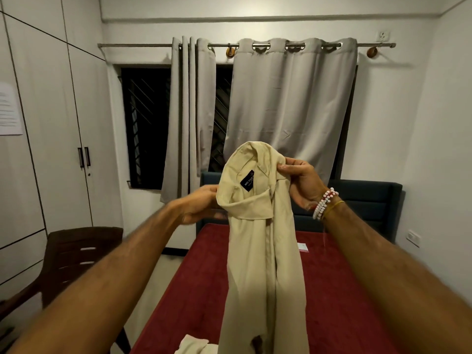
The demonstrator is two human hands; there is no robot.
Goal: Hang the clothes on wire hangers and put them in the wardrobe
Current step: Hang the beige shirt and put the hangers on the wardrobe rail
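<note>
A beige collared shirt (263,251) with a black neck label hangs in front of me over the bed, held up by both hands. My right hand (302,182) pinches the fabric at the collar's right side. My left hand (201,205) grips the shirt's left shoulder, its fingers partly hidden behind the cloth. The shirt's lower end falls out of the bottom of the view. No wire hanger is in sight. The white wardrobe (51,123) stands along the left wall with its doors closed.
A bed with a red cover (199,290) and a dark headboard (367,200) lies ahead. A brown plastic chair (79,254) stands at the left by the wardrobe. Pale cloth (191,344) lies at the bed's near edge. Grey curtains cover the window behind.
</note>
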